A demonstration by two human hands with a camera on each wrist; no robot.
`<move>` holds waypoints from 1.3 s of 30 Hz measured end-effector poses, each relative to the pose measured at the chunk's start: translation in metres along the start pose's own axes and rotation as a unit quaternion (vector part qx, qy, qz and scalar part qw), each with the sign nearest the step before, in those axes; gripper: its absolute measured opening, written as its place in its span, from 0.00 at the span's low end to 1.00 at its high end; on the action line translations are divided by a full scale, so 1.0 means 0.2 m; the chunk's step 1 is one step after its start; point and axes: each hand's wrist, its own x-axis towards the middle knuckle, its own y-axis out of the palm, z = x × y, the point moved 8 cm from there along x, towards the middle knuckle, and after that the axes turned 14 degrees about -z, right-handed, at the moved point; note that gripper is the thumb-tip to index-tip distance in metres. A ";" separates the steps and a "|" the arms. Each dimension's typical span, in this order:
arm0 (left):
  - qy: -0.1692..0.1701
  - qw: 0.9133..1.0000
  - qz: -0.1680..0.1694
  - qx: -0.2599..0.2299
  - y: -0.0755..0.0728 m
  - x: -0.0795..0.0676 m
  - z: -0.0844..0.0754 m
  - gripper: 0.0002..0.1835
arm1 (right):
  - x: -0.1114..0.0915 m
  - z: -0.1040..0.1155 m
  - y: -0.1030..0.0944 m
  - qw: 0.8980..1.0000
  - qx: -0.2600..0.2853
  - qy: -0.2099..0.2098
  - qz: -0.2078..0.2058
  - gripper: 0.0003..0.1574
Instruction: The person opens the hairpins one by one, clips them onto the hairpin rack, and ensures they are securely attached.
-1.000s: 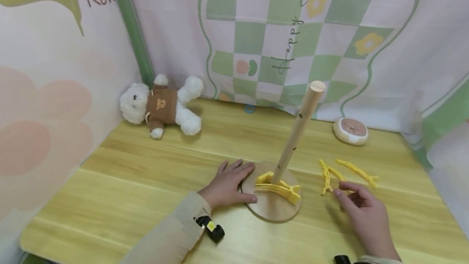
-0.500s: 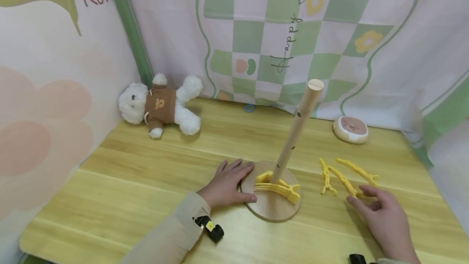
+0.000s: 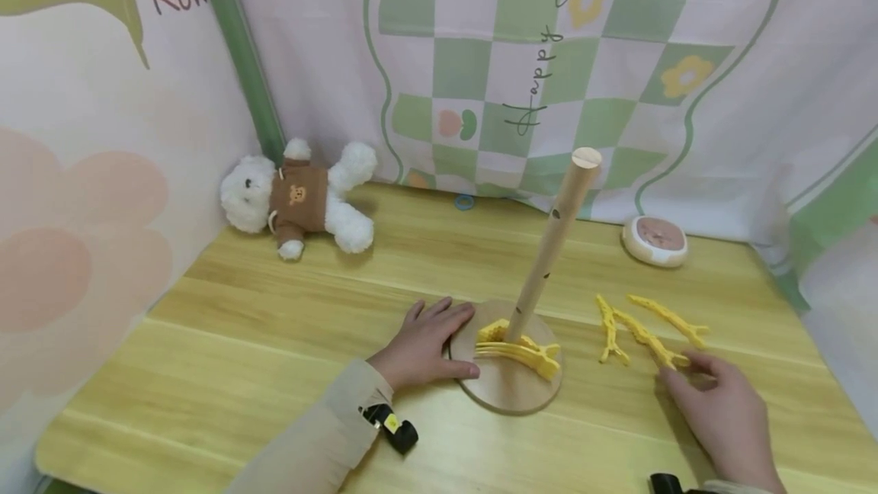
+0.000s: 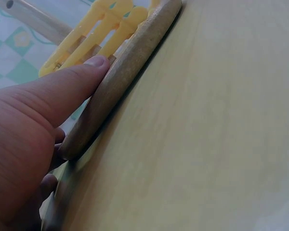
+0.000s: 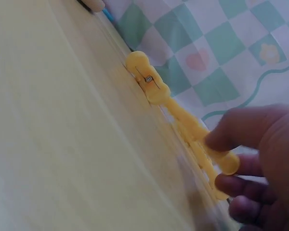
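Observation:
My left hand point(image 3: 428, 345) rests at the left edge of a round wooden base point(image 3: 511, 396), fingers spread and thumb point(image 4: 94, 67) on its rim. From the base rises a wooden pole point(image 3: 552, 242) with small dark holes, tilted in the head view. Several yellow branch-shaped pieces point(image 3: 524, 355) lie on the base around the pole's foot. My right hand point(image 3: 727, 410) pinches the near, forked end of a yellow branch point(image 3: 641, 335) between thumb and fingers. In the right wrist view this branch point(image 5: 183, 118) lies low along the tabletop.
Two more yellow branches lie close by, one on the left point(image 3: 607, 330) and one behind point(image 3: 668, 319). A white-and-pink rounded device point(image 3: 655, 241) stands at the back right. A plush toy point(image 3: 299, 197) lies at the back left. A blue ring point(image 3: 464, 203) is near the curtain.
My right hand has moved right, from beside the left branch to the forked end of the middle one, where its fingers have closed. My left hand has stayed on the base.

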 end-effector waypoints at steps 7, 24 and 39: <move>-0.001 1.000 0.001 -0.001 0.00 0.00 0.00 0.51 | -0.04 0.03 -0.08 0.988 0.087 0.081 -0.102 0.29; 0.002 1.000 -0.002 -0.004 0.00 0.00 0.00 0.52 | -0.16 0.36 -0.05 0.960 0.242 -0.102 -0.101 0.23; 0.001 1.000 0.000 -0.002 0.02 0.00 0.02 0.52 | -0.23 0.47 -0.04 0.947 0.256 -0.180 -0.071 0.23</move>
